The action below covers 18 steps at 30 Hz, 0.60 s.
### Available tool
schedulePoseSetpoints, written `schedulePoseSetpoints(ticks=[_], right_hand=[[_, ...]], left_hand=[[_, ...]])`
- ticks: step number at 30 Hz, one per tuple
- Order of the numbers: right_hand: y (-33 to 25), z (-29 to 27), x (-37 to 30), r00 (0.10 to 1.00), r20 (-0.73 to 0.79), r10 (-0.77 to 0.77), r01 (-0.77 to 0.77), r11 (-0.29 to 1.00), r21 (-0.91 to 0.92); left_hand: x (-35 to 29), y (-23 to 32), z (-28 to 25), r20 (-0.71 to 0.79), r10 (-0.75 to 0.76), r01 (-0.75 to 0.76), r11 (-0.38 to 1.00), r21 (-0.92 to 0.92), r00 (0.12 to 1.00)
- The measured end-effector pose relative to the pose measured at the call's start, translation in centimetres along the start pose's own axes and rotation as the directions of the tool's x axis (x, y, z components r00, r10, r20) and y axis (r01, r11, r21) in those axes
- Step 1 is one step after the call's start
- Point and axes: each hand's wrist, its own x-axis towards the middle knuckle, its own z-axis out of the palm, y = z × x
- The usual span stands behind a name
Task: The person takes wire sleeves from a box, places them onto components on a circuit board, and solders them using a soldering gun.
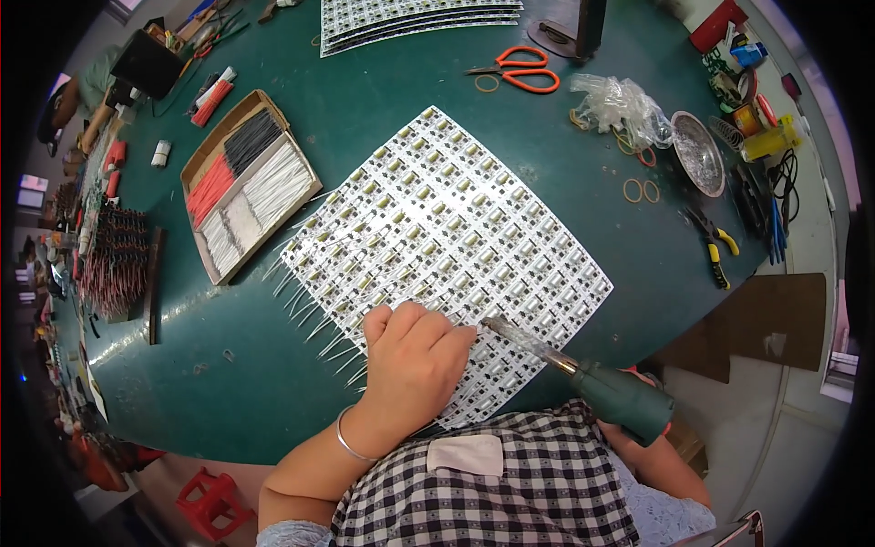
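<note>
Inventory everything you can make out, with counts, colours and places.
table: one, green, middle
board panel: one, white, centre
panel stack: one, white, top
soldering iron: one, green, right of centre
tray: one, brown, left
wires: many, black, red, white, in tray
scissors: one, orange-handled, upper right
plastic bag: one, clear, upper right
bowl: one, silver, right
pliers: one, yellow-black, right
stool: one, red, lower left
small clutter: uncounted, mixed, both sides
cloth: one, checked black-white, bottom
left hand: one, bare, over panel
right hand: one, bare, behind iron

no readable words, numbers or signs at any clock hour, markings too small on central white square circuit-board panel (456,246)
</note>
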Motion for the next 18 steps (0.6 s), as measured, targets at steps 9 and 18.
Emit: schedulePoseSetpoints(ticks=[9, 18], right_hand=[[-0.3, -0.3, 0.7, 0.997, 0.082, -0.009, 0.014, 0.998, -0.059], [-0.4, -0.8, 0.5, 0.998, 0.050, 0.032, -0.035, 0.998, 0.050]], left_hand=[[0.1, -0.2, 0.0, 0.015, -0.010, 0.011, 1.000, -0.017, 1.000], [0.0, -0.1, 0.1, 0.009, -0.011, 0.011, 1.000, -0.023, 1.000]])
